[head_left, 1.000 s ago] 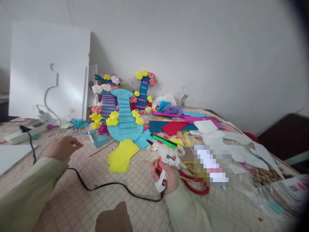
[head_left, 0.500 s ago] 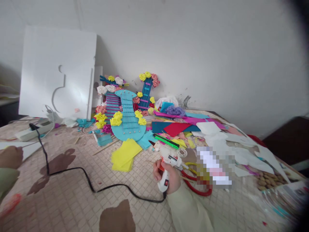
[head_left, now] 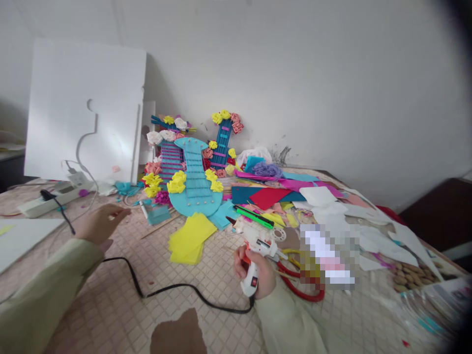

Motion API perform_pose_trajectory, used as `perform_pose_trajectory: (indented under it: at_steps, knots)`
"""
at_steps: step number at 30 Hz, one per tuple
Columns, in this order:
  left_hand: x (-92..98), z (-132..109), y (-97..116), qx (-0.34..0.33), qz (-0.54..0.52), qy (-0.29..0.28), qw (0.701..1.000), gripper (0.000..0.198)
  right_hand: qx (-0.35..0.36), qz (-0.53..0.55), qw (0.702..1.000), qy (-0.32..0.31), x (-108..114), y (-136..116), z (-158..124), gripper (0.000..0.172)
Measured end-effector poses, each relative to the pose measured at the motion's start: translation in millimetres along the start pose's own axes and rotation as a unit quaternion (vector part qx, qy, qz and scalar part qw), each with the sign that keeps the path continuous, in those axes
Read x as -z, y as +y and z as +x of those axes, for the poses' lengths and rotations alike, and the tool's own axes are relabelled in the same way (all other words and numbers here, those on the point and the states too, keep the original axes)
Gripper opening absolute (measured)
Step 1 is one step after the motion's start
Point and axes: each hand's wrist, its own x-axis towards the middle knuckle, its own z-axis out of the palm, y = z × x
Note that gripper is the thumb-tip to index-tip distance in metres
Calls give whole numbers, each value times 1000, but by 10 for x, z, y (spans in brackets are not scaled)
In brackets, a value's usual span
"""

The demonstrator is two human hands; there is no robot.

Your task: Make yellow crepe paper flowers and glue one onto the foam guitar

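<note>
My right hand (head_left: 256, 273) is wrapped round the handle of a white hot glue gun (head_left: 254, 241), whose nozzle points up and left. From the bottom of its handle a black cord (head_left: 177, 286) runs left across the table and passes behind my left wrist. My left hand (head_left: 100, 223) hovers over the left part of the table, fingers stretched to the right, with nothing visible in them. Yellow paper sheets (head_left: 191, 238) lie between the two hands. Behind them leans a light blue guitar-shaped craft piece (head_left: 195, 172) with yellow paper flowers.
A power strip (head_left: 51, 201) and a white sheet (head_left: 25, 238) lie at the left. A white foam board (head_left: 84, 98) leans on the wall. Right of the glue gun are a green utility knife (head_left: 254, 216), red-handled pliers (head_left: 304, 292) and paper scraps (head_left: 328, 214).
My left hand has moved right, from the white sheet at the left edge to above the table. My right hand and the glue gun have stayed nearly still.
</note>
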Motion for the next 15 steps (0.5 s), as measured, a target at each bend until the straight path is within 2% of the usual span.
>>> perform_pose_trajectory:
  at_steps: [3,7,11,15]
  knots:
    - [-190,56,323,-43,-5,-79,996,31,5,1,1000,1,11,1,5,21]
    - [-380,134,572,-81,-13,-107,991,31,12,4,1000,2,16,-2,12,20]
    - [-488,180,697,-108,-18,-121,987,32,12,8,1000,12,14,-5,16,20]
    - [-421,131,702,-157,-4,-111,981,31,17,2,1000,11,35,-11,24,20]
